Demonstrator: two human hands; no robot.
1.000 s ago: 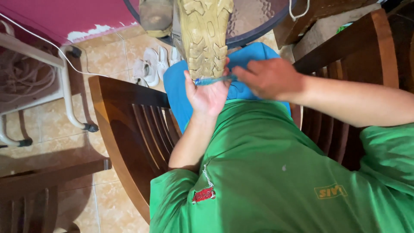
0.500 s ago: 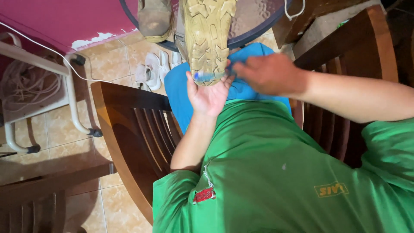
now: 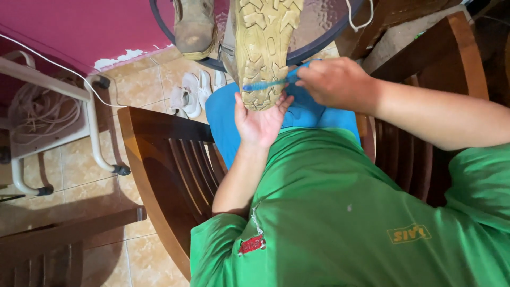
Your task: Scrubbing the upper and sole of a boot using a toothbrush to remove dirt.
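Fingers (image 3: 281, 102) of left hand (image 3: 258, 122) cup heel of tan lug-soled boot (image 3: 265, 50) (sole up) | right hand (image 3: 334, 82) pinches blue plastic toothbrush (image 3: 265, 84), bristles on tread

Single head view — looks steeply down, close over lap and hands (image 3: 297, 101).

No packages, signs or screens show. The green shirt (image 3: 340, 212) bears two labels: a small red patch (image 3: 252, 244) low on the chest near the left sleeve, and a yellow printed emblem (image 3: 408, 233) with an angular outline toward the right side
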